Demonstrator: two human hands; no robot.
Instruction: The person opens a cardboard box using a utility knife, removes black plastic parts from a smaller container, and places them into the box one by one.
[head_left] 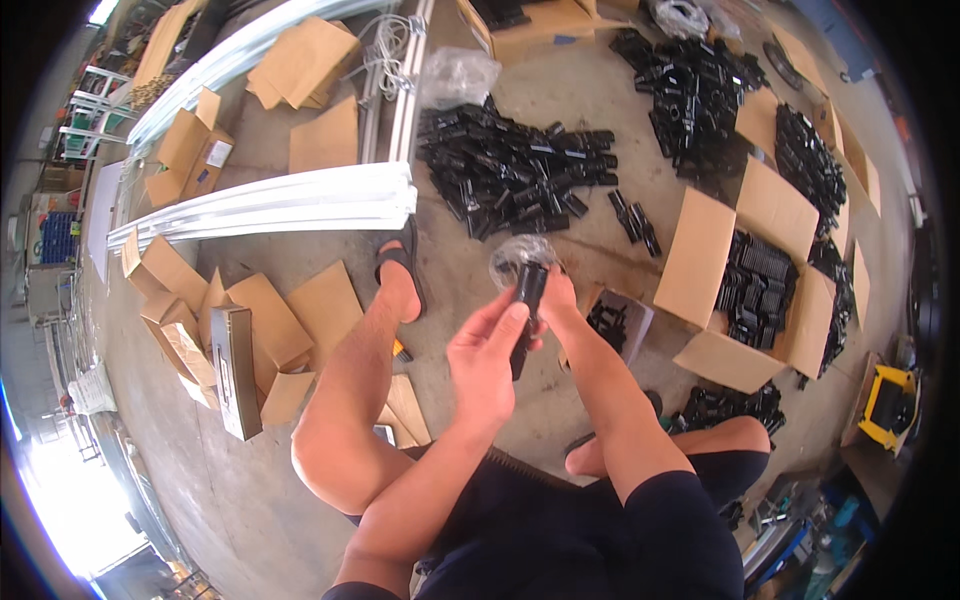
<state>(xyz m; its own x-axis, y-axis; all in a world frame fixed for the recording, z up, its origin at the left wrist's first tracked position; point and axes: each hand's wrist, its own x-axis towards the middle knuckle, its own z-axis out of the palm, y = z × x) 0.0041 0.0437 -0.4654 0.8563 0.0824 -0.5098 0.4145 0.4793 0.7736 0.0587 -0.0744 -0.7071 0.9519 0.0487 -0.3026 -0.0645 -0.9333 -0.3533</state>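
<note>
One black tubular part lay in the grasp of the left hand, tilted so that its far end leaned slightly right. The left thumb pressed along its left side while the other fingers curled behind, pinching the tube around its middle; its near end stuck out below them. The right hand was just right of the tube's far end; its fingers were mostly hidden, so I could not tell whether they pinched anything. Clear plastic showed just beyond that end. Farther off, a heap of black parts covered the floor, and an open cardboard box stood right.
</note>
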